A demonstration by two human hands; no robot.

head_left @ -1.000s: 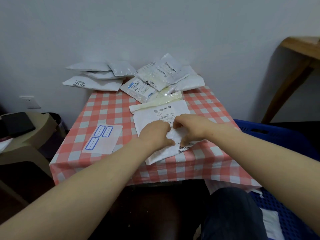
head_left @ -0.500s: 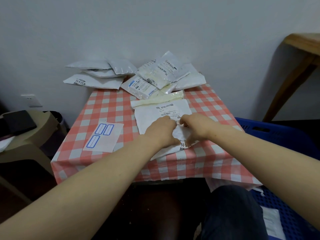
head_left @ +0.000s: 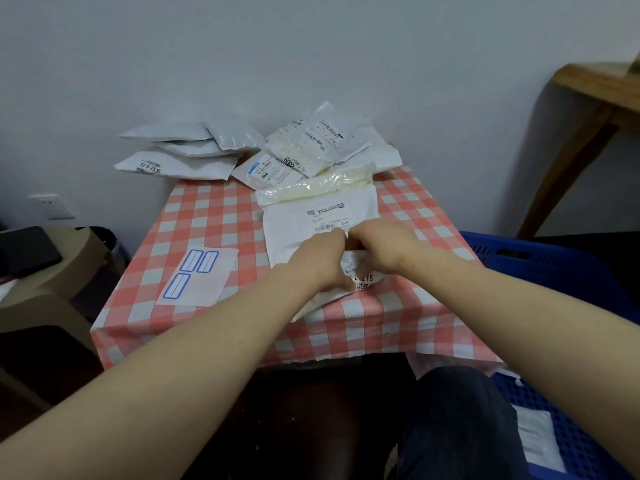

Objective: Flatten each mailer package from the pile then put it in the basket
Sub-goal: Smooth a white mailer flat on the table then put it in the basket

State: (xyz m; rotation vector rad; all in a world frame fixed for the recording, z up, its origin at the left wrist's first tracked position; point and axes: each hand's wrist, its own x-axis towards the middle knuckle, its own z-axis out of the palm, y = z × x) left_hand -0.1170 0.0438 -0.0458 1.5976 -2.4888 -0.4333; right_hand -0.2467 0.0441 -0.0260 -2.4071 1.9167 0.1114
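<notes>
Left hand (head_left: 318, 259), right hand (head_left: 384, 247) now closer together, grips clamped on mailer (head_left: 298, 223) beneath

The white mailer (head_left: 287, 233) pinched by both hands carries a printed label just beyond the fingertips. Only "602" reads clearly on it, the rest being too small. On its crumpled near part, between the left hand (head_left: 320, 259) and the right hand (head_left: 384, 249), stand large digits ending in "215", with "5元" under them. Far beyond the left hand and off to its left, a grey mailer (head_left: 180, 166) bears "72-5-25", and straight beyond both hands a labelled mailer (head_left: 268, 171) shows large figures that look like "609".
</notes>
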